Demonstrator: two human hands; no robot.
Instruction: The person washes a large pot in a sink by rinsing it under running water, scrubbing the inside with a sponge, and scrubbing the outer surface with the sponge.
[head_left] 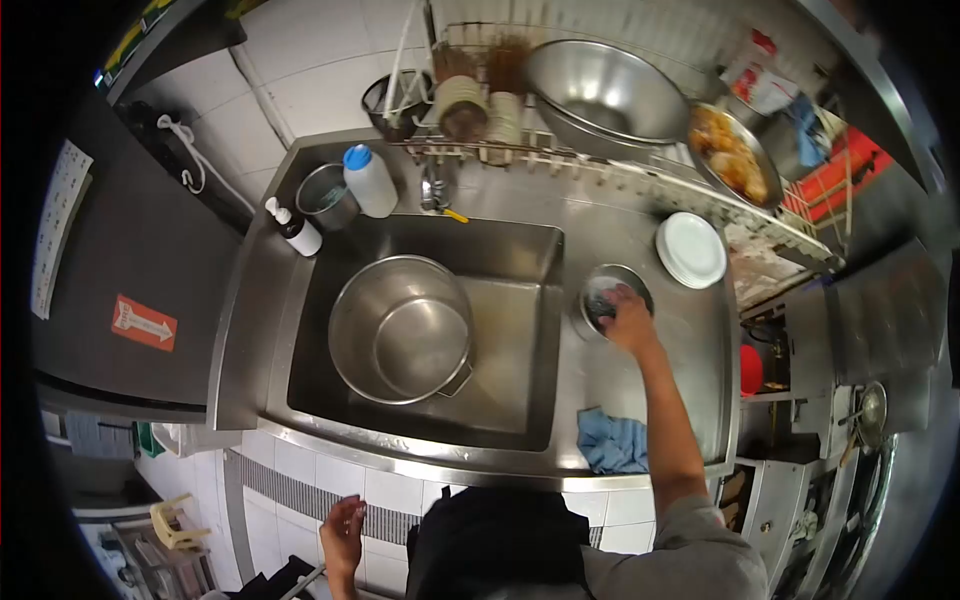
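My right hand [628,318] reaches into a small round metal bowl [588,322] on the steel counter right of the sink. Its fingers are bent round something dark inside the bowl that I cannot make out. My left hand [343,525] hangs low in front of the sink, over the floor, its fingers loosely curled and apart, holding nothing. A big empty steel pot [402,330] stands in the left part of the sink [505,350]. A blue cloth [612,441] lies crumpled near the counter's front edge, beside my right forearm. Behind the bowl sits a stack of white plates [691,250].
At the back left stand a blue-capped bottle [370,183], a pump bottle [295,230] and a metal container [327,196]. A faucet [434,190] rises behind the sink. Above the counter, a wire rack [600,166] holds large metal bowls [606,92] and a pan of food [730,155].
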